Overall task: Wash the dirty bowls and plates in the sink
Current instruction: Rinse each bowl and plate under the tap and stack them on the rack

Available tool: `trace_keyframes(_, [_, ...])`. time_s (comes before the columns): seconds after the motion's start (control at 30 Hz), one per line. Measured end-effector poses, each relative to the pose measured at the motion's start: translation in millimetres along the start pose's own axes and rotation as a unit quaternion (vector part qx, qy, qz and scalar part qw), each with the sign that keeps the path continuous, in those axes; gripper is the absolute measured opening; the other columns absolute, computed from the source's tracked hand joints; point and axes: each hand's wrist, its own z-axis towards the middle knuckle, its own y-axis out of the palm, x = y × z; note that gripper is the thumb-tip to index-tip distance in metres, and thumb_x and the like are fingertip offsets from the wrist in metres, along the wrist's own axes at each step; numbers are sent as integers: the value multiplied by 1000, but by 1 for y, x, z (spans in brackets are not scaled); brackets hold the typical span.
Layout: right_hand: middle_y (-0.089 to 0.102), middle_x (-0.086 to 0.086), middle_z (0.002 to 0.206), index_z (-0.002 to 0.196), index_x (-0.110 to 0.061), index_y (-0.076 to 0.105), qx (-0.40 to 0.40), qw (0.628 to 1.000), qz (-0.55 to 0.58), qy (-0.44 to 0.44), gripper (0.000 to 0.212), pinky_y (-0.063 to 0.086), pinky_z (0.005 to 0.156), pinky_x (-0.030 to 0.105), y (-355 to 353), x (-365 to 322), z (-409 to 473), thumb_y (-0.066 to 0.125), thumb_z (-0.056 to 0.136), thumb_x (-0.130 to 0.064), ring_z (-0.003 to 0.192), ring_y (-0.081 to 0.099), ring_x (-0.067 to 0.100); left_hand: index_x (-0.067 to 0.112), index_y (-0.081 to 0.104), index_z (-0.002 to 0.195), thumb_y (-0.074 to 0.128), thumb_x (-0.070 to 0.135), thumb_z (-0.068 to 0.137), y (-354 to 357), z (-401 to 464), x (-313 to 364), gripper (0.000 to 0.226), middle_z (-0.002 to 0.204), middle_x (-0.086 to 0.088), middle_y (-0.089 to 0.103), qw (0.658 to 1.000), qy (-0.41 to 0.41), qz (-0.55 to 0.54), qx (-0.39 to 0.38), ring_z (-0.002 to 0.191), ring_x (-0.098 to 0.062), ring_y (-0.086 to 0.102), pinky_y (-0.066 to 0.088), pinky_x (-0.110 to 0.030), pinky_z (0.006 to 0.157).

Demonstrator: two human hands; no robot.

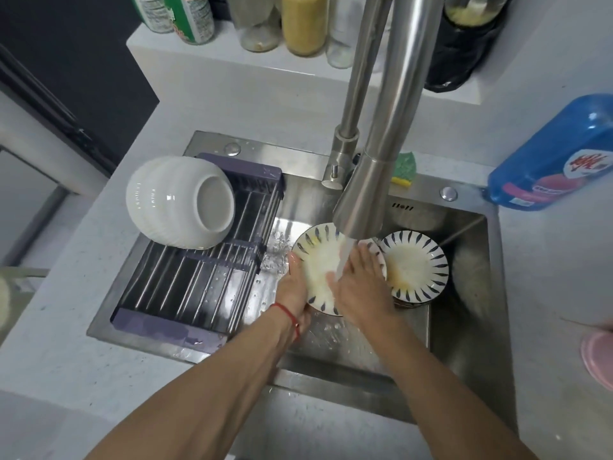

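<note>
A white plate (320, 257) with dark blue leaf marks on its rim is tilted under the running tap (361, 200) in the steel sink (464, 320). My left hand (293, 287) grips its left edge, thumb on the rim. My right hand (356, 283) lies flat on the plate's face with straight fingers, water falling onto it. To the right, a stack of similar plates (414, 267) with yellowish residue sits in the sink. White ribbed bowls (179, 200) lie upside down, stacked on the drying rack (199, 283).
A blue detergent bottle (557, 157) lies on the counter at the right. A green sponge (404, 167) sits behind the tap. Bottles and jars (298, 24) line the back ledge. A pink object (600, 353) is at the right edge.
</note>
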Motion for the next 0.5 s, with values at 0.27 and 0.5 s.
trace_keyframes(0.27, [6,-4,171,162,-24,16,-58,963,-54,-256,75,8,128,39,-11,15,-51,-11,101,-57,157,3,17,4,67,119,36,78,89,-12,-6,26,86,98,-16,79,1000,13,-12,-8,91,-30,77,62,-47,87])
trace_keyframes(0.5, [-16,-5,169,161,-39,-12,-41,985,-14,-165,64,-11,124,54,-2,-15,9,4,104,-63,156,-12,27,8,75,106,35,86,78,-7,-16,10,92,76,-13,77,996,-12,91,-18,68,-23,64,54,-38,69])
